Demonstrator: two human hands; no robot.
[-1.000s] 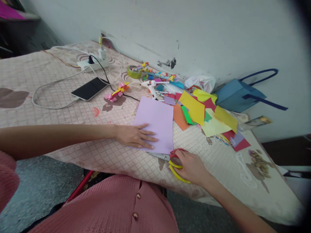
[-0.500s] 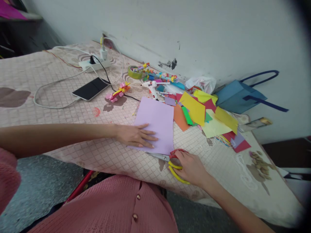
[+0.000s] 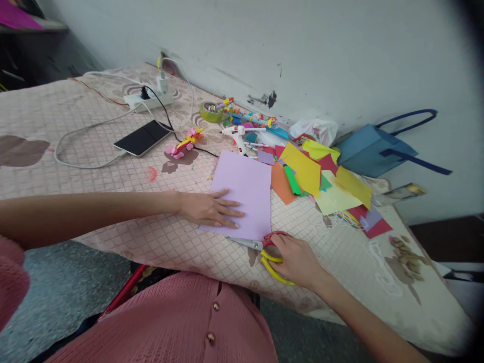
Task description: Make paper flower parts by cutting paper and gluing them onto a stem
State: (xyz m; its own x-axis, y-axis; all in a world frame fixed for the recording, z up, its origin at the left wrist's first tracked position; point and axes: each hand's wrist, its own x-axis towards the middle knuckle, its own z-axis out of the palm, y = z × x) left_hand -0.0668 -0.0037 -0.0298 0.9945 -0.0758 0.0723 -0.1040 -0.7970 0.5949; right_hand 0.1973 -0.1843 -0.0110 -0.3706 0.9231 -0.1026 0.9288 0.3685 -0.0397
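Head view: a sheet of light purple paper [image 3: 249,184] lies flat on the cloth-covered desk [image 3: 328,302], near the edge closest to the person. The left hand [image 3: 212,209] rests palm down across its lower left part, fingers spread wide, pressing on the paper rather than gripping anything. The right hand [image 3: 298,259] is closed around the handles of a pair of scissors [image 3: 256,245], one handle red, the other yellow. The silver blades point left along the near edge of the sheet, just by its lower right corner; whether they have the paper between them, I cannot tell.

Past the sheet's far edge lies a white glue gun [image 3: 237,134], with a roll of tape [image 3: 210,114] behind it to the left. A small pink and yellow ornament [image 3: 184,144] sits left of the glue gun, and farther left is a dark-screened device [image 3: 142,138] with a white cable, in front of a white power strip [image 3: 151,102]. To the right of the sheet, an orange piece of paper [image 3: 283,185] and a yellow sheet [image 3: 302,169] overlap among other coloured scraps. Beyond these a blue bag [image 3: 378,151] leans at a tilt near the wall. White string [image 3: 381,275] lies toward the desk's right end, beside small brownish pieces [image 3: 405,259].
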